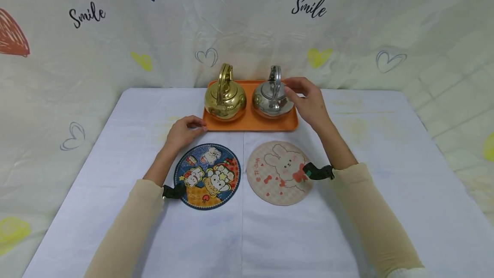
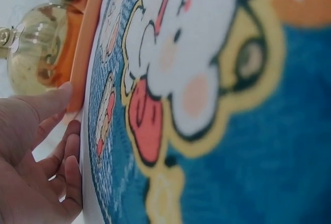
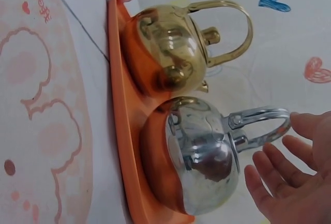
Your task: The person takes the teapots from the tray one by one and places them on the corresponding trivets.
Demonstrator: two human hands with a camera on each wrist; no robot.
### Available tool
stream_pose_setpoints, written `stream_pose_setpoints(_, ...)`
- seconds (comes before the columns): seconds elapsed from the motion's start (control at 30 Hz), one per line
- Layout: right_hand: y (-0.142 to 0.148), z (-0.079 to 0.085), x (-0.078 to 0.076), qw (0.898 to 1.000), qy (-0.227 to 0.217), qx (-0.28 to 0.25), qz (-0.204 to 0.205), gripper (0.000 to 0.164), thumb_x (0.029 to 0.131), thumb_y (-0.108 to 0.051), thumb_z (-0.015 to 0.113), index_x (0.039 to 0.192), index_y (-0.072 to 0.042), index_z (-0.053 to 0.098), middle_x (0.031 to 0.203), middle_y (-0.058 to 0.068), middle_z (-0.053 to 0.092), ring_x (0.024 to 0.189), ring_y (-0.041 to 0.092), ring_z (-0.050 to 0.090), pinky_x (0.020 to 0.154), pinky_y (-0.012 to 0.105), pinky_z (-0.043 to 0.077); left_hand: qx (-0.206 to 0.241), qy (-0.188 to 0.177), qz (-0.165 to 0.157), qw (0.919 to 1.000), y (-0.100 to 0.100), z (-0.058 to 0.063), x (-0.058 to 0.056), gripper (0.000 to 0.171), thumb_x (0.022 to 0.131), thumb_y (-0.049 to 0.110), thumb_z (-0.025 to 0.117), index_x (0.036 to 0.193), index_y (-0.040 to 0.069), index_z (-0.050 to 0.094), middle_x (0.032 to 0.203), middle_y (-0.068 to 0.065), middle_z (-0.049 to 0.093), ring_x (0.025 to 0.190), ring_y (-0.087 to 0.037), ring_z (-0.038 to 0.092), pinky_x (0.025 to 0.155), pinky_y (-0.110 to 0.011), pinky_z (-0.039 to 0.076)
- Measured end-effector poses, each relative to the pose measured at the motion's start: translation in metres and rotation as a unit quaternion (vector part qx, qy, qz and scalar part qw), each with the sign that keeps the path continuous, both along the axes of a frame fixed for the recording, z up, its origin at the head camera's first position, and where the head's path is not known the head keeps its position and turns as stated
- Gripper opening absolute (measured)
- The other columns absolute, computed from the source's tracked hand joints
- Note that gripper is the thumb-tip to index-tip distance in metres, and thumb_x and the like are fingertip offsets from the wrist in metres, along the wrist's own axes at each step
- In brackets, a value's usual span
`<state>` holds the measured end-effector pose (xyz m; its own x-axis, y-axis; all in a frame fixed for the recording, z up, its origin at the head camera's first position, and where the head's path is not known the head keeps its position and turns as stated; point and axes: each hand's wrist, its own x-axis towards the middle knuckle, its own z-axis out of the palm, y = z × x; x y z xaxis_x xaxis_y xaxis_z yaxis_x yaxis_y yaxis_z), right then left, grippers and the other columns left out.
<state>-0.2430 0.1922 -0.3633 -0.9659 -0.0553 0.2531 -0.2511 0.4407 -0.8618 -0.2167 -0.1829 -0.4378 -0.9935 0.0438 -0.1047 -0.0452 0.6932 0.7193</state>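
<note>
An orange tray (image 1: 247, 125) at the table's back carries a gold teapot (image 1: 225, 100) on its left and a silver teapot (image 1: 272, 102) on its right. My left hand (image 1: 186, 131) pinches the tray's front left corner. In the left wrist view its thumb (image 2: 54, 100) overlaps the rim, while the other fingers curl loosely by the tabletop. Beside the silver teapot is my right hand (image 1: 308, 101), its fingers spread and slightly bent. The right wrist view has the thumb tip (image 3: 300, 121) right at the top of the silver handle (image 3: 266, 125).
Two round mats lie in front of the tray: a blue one (image 1: 208, 177) with cartoon figures and a pink one (image 1: 279, 173) with a rabbit. A white cloth (image 1: 243, 243) covers the table. Behind it hangs a patterned curtain (image 1: 247, 25).
</note>
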Motion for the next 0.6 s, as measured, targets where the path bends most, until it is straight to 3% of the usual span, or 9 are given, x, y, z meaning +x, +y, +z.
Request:
stream_pose_setpoints(0.3,-0.008,0.002,-0.002,1.0,0.008,-0.017,0.023,0.039,0.103,-0.025,0.066,0.138,-0.007,0.063,0.132,0.016,0.067,0.122,0.026,0.064,0.101,0.025,0.048,0.003,0.005,-0.001,1.0,0.001,0.001,-0.001,0.025,0.098,0.029,0.072,0.116,0.012,0.072,0.126,-0.015,0.069,0.122,-0.034,0.061,0.11,-0.053,0.043)
stream_pose_setpoints(0.6,-0.016,0.003,-0.001,0.999,-0.011,-0.023,0.025,0.041,0.102,-0.025,0.068,0.139,-0.007,0.061,0.132,0.015,0.067,0.12,0.022,0.064,0.095,0.021,0.049,-0.005,-0.008,-0.002,1.0,0.0,-0.002,-0.001,0.026,0.1,0.03,0.07,0.119,0.012,0.071,0.129,-0.015,0.068,0.124,-0.034,0.06,0.112,-0.053,0.043)
